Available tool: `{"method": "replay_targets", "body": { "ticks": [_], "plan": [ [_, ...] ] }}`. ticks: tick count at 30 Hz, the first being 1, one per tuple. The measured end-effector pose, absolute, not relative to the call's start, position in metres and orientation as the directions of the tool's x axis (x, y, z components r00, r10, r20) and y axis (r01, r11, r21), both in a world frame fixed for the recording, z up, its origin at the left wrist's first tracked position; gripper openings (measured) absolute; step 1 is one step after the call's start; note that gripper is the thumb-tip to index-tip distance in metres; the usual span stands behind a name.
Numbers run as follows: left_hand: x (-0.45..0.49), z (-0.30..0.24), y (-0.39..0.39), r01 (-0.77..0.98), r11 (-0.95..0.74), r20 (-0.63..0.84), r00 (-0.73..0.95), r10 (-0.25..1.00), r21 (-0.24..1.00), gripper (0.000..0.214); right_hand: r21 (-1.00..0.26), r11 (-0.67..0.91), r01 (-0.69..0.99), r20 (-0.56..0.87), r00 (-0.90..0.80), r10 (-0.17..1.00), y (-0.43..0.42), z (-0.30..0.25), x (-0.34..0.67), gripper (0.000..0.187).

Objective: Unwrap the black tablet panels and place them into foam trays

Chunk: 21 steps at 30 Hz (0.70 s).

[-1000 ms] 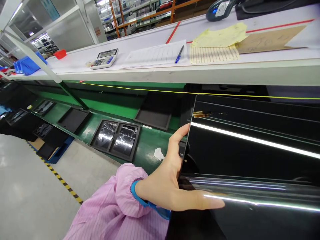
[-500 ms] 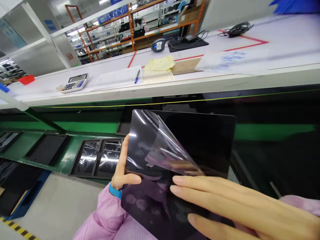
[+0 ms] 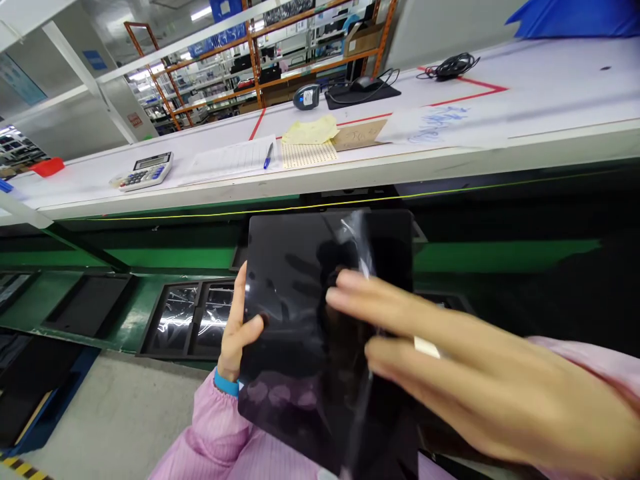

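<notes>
My left hand (image 3: 239,327) grips the left edge of a glossy black tablet-like panel (image 3: 285,287), thumb on its front. A clear plastic film (image 3: 361,243) lies over the panel, with a raised, creased fold near its right side. My right hand (image 3: 450,353) reaches in from the right, fingers apart, their tips over the film. The lower right of the panel is hidden behind that hand. A pink sleeve with a blue cuff (image 3: 225,407) covers my left wrist.
Above stands a white bench edge (image 3: 320,177) holding a calculator (image 3: 143,171), paper form (image 3: 230,160), blue pen (image 3: 268,156) and barcode scanner (image 3: 307,97). Below runs a green conveyor (image 3: 170,258) carrying black trays (image 3: 190,319). Orange shelving (image 3: 260,60) stands behind.
The film, curled up from the panel's upper left before, now lies flatter with a fold at the right. My right hand has moved up across the panel, and the panel sits slightly further left.
</notes>
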<state>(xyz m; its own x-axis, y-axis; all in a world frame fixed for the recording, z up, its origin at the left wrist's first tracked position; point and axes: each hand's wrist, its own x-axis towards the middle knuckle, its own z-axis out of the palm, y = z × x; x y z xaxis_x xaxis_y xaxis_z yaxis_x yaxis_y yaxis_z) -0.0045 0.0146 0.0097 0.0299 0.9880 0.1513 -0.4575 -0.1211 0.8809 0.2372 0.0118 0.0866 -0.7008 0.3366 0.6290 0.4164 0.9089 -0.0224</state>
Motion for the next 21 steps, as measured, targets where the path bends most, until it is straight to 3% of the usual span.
{"method": "replay_targets", "body": {
  "ticks": [3, 7, 10, 14, 21],
  "plan": [
    [0.002, 0.010, 0.029, -0.444, -0.133, 0.109, -0.079, 0.991, 0.886, 0.062, -0.216, 0.810, 0.545, 0.816, -0.355, 0.456, 0.037, 0.077, 0.228, 0.017],
    [0.008, 0.011, 0.047, -0.395, -0.068, 0.060, -0.033, 0.998, 0.916, 0.060, -0.539, 0.722, 0.434, 0.776, -0.076, 0.626, 0.067, 0.061, 0.222, 0.020],
    [0.012, 0.017, 0.050, -0.369, -0.024, -0.005, -0.078, 0.997, 0.929, 0.056, -0.643, 0.674, 0.362, 0.718, -0.020, 0.696, 0.076, 0.054, 0.222, 0.020],
    [0.017, 0.026, 0.048, -0.351, 0.045, -0.074, -0.068, 0.995, 0.935, 0.050, -0.691, 0.644, 0.329, 0.682, 0.004, 0.731, 0.076, 0.051, 0.222, 0.020],
    [0.022, 0.025, 0.049, -0.290, -0.016, -0.024, -0.134, 0.991, 0.957, 0.049, -0.744, 0.618, 0.253, 0.640, 0.004, 0.768, 0.083, 0.045, 0.231, 0.021]
  ]
}}
